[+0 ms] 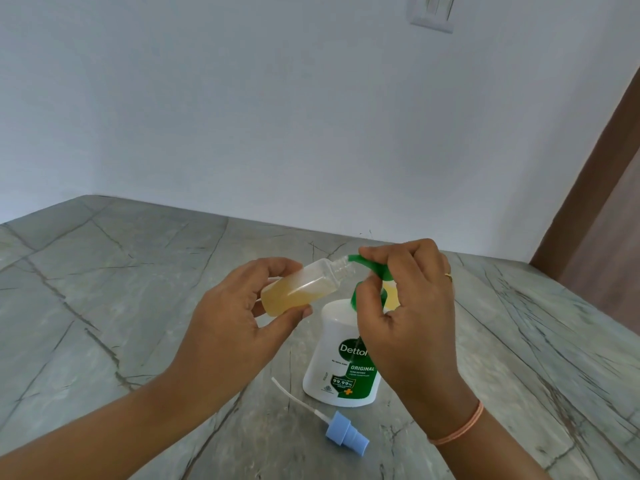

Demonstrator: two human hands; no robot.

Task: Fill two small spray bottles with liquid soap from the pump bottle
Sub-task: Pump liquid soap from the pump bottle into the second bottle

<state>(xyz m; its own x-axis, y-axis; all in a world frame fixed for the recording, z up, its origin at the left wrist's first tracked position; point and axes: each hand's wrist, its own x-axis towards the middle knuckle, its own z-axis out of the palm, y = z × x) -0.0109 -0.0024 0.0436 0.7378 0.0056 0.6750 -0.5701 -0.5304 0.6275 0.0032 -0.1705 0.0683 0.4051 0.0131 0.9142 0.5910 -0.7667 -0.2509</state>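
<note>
My left hand [228, 323] holds a small clear spray bottle [304, 287] tilted, its open neck touching the green nozzle of the pump bottle. Yellow soap fills about half of the small bottle. The white pump bottle [341, 362] with a green label stands on the counter. My right hand [405, 306] is closed over its green pump head [367, 268]. A blue spray cap [346, 434] with a white dip tube lies on the counter in front of the pump bottle. Something yellow shows behind my right hand; I cannot tell what it is.
The grey marble-patterned counter [121, 289] runs to a pale wall at the back. A brown door frame [595, 202] stands at the right, past the counter's edge. A switch plate [433, 12] is high on the wall.
</note>
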